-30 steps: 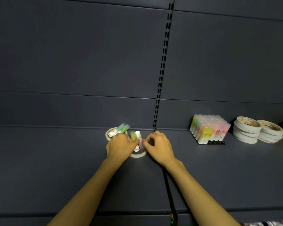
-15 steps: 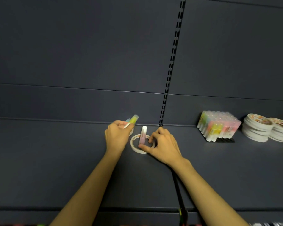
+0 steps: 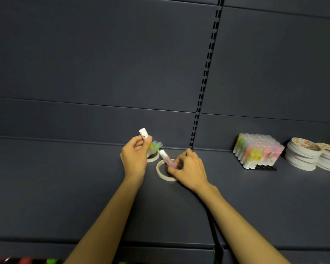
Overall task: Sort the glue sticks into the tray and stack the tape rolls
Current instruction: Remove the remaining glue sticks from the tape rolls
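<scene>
Landmark: the black tray [image 3: 266, 167] at the right of the shelf [image 3: 65, 187].

Progress, as judged: tray looks nearly full of upright glue sticks [image 3: 255, 151]; just right of it two stacks of tape rolls [image 3: 303, 155] stand side by side. Left to do: well left of the tray, two loose tape rolls lie flat on the shelf, unstacked. The near roll [image 3: 161, 173] sits under the right hand; the far roll [image 3: 153, 159] sits just beyond the left hand.

Left hand [image 3: 133, 159]: fingers curled round a white glue stick [image 3: 144, 135], long axis near upright, white end up. Green and yellow sticks [image 3: 155, 146] show behind the fingers; whether held, cannot tell.

Right hand [image 3: 187, 168]: fingertips pinch a pink glue stick [image 3: 166, 158] above the near roll. Long axis tilted, white end pointing up and away from the tray.
</scene>
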